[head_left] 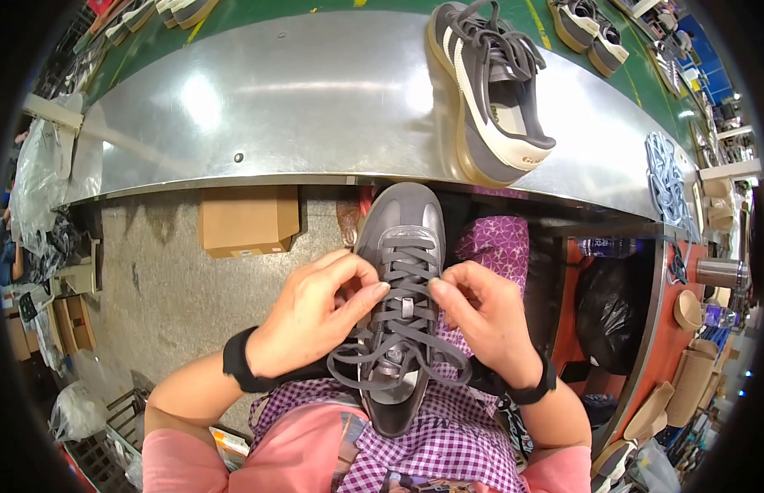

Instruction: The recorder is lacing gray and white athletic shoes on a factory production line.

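Note:
A dark grey sneaker (408, 215) rests in my lap, its toe pointing away toward the metal bench. Grey laces (408, 271) criss-cross up its tongue, and their loose ends loop over the shoe's opening. From the left, my left hand (320, 300) pinches the lacing at the shoe's left edge with thumb and forefinger. My right hand (480, 308) does likewise at the right edge, thumb and finger against a lace. On the bench lies another sneaker (501, 107), grey with white stripes and a white heel, its laces threaded and loose.
A steel bench (316, 99) curves across in front, with a green conveyor belt (259, 25) beyond it carrying more shoes. Light blue laces (669, 177) hang at the right, above a red-brown cabinet (637, 394). A cardboard box (246, 220) stands on the floor under the bench.

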{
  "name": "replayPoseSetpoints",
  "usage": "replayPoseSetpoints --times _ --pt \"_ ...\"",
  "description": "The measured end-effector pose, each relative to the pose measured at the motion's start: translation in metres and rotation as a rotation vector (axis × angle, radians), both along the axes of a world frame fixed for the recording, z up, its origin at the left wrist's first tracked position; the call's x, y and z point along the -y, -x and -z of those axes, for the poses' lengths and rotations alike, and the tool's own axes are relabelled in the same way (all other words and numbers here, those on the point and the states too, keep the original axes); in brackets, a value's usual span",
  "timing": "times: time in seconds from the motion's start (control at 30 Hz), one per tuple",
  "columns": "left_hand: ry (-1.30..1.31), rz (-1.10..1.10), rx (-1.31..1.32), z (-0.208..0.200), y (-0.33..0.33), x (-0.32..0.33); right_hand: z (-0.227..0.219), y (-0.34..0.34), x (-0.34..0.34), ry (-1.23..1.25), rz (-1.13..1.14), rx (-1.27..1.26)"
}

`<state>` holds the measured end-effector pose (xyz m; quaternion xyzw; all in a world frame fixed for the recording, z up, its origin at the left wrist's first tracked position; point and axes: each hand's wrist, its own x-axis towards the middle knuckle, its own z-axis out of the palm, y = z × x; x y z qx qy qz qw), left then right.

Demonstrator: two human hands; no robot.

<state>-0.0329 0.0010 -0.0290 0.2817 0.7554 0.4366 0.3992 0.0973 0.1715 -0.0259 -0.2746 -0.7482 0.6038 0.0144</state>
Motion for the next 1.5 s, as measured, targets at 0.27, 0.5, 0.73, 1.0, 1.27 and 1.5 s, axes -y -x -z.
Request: replayPoseSetpoints --times 0.27,0.5,0.73,1.0,1.27,1.5 --pt "-0.060 0.140 -0.302 -0.017 -0.001 0.000 -0.019 -0.006 0.008 -0.421 -0.261 -0.109" --pt "-0.089 -0.058 0.637 0.004 0.007 0.016 -0.006 -0.015 -0.005 0.421 -0.057 0.122" --pt "-0.090 0.340 -0.793 -0.038 -0.002 0.015 -0.030 -0.019 0.001 -0.511 -0.319 -0.099" --pt "-0.392 0.404 -0.061 -0.015 0.010 0.047 0.000 -0.058 -0.002 0.621 0.053 -0.270" --pt "-0.089 0.379 -1.065 -0.037 -0.024 0.041 -0.048 -0.030 0.023 -0.958 -0.381 -0.130" --pt "-0.460 0.472 -0.095 -0.029 -0.009 0.055 -0.030 -0.053 -0.008 -0.045 -0.475 -0.377"
